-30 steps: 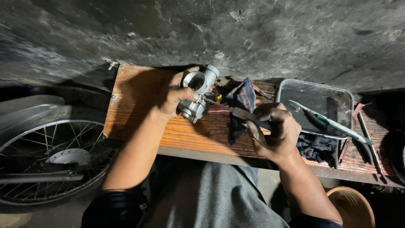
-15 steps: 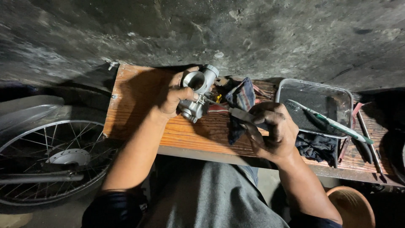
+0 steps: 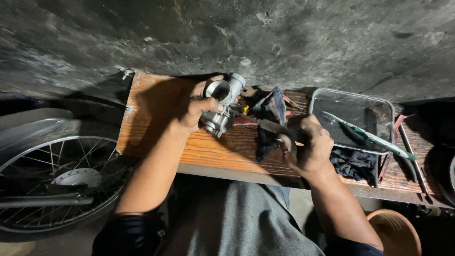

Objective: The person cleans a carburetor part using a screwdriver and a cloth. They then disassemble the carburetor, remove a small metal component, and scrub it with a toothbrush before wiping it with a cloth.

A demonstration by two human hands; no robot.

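The carburettor [image 3: 220, 106] is held upright above the surface's [image 3: 151, 123] far edge in the left hand [image 3: 195, 110], fingers pressed around it, while a flat-bladed tool [image 3: 277, 128] is clenched in the right hand [image 3: 305, 144], its tip just short of the body.

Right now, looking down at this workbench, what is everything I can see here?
metal engine part: one, silver-grey, held above the bench's middle
screwdriver: one, dark handle, tip pointing toward the metal engine part
wooden bench: one, orange-brown, against the wall
dark rag: one, blue-black, on the bench behind the screwdriver
metal tray: one, grey, right side of the bench
toothbrush: one, green and white, lying across the tray
dark cloth: one, black, under the tray's front edge
spoked wheel: one, silver, left of the bench
left hand: grips the metal engine part
right hand: grips the screwdriver
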